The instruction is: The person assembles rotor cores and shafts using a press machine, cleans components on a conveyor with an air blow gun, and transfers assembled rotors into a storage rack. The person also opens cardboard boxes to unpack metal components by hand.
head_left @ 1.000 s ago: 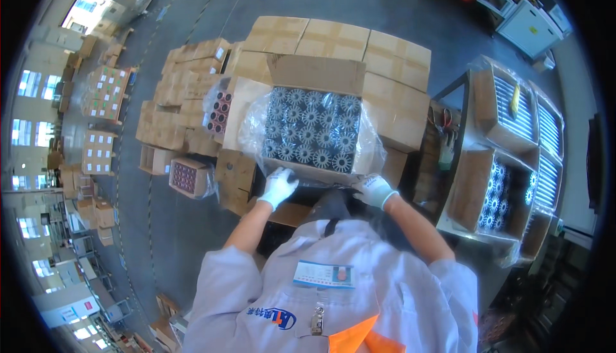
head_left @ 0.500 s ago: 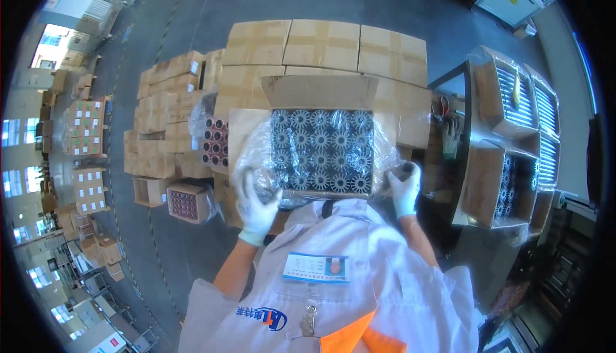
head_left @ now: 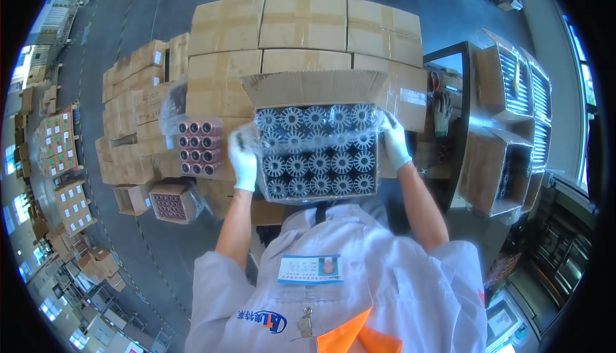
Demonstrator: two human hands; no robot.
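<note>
finned cylinders (head_left: pixel 319 164) fill the open carton (head_left: pixel 321 197) before the torso — rows packed, back flap (head_left: pixel 301 88) up, clear film (head_left: pixel 310 142) only partly across; left hand (head_left: pixel 244 162), right hand (head_left: pixel 394 141) at its sides — grip unclear.

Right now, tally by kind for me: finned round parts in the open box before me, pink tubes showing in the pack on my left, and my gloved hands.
Finned round parts: 20
Pink tubes, visible ends: 12
Gloved hands, left hand and right hand: 2
Total: 34
</note>
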